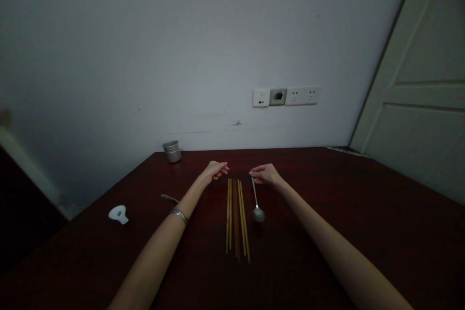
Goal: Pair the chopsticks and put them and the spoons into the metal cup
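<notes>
Several wooden chopsticks [236, 215] lie side by side on the dark red table [327, 213], pointing away from me. A metal spoon [256, 203] lies just right of them, bowl toward me. My right hand [266, 173] pinches the far end of the spoon's handle. My left hand [216, 170] rests on the table just left of the chopsticks' far ends, fingers loosely curled and holding nothing; a metal bracelet [178, 214] is on that wrist.
A metal cup [172, 151] stands at the table's far left corner by the wall. A white ceramic spoon [118, 214] lies near the left edge, another utensil's handle [169, 198] beside my left forearm. Wall sockets [286, 96] sit above the table; a door [425, 87] is at right.
</notes>
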Demonstrator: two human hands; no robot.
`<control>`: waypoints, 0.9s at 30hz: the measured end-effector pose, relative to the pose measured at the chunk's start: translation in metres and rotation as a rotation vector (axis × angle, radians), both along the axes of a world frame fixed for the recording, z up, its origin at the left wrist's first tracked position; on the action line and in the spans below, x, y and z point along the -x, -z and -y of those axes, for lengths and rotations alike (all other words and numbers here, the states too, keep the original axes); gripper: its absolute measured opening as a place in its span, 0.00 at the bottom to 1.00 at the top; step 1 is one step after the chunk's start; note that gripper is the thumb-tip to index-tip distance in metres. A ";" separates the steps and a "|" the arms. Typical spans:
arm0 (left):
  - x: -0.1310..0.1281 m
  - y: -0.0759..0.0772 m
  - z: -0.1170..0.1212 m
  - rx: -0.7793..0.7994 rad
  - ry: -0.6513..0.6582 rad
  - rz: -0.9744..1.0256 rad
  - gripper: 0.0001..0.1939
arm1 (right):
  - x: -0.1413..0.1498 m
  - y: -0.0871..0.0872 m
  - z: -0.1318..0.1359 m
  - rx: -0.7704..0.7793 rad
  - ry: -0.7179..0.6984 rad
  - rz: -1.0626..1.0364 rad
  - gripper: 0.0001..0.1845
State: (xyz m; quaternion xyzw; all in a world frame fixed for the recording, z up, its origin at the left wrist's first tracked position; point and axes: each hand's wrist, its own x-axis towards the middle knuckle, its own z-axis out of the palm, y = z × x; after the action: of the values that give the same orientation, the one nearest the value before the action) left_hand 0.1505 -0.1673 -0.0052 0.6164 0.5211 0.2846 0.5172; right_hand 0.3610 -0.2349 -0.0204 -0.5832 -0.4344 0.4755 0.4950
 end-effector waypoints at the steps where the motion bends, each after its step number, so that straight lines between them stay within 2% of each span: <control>1: 0.003 0.004 -0.002 0.029 -0.020 0.031 0.16 | 0.001 0.002 0.000 0.012 -0.006 0.002 0.08; 5: 0.009 0.016 -0.008 0.103 -0.050 0.094 0.15 | 0.005 0.010 0.000 0.048 -0.033 0.020 0.08; 13: 0.008 0.026 -0.012 0.082 -0.042 0.055 0.16 | 0.015 0.018 0.000 0.079 -0.069 0.079 0.09; 21: 0.006 0.027 -0.011 0.046 -0.029 -0.008 0.17 | 0.022 0.020 0.002 0.061 -0.085 0.182 0.08; 27: 0.005 0.026 -0.009 0.023 -0.029 -0.047 0.17 | 0.025 0.023 0.002 0.014 -0.072 0.342 0.05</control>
State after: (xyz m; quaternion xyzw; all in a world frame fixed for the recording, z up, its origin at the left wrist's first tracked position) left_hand 0.1452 -0.1581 -0.0314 0.6091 0.5453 0.2717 0.5077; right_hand 0.3358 -0.2368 -0.0438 -0.6434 -0.5294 0.3897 0.3924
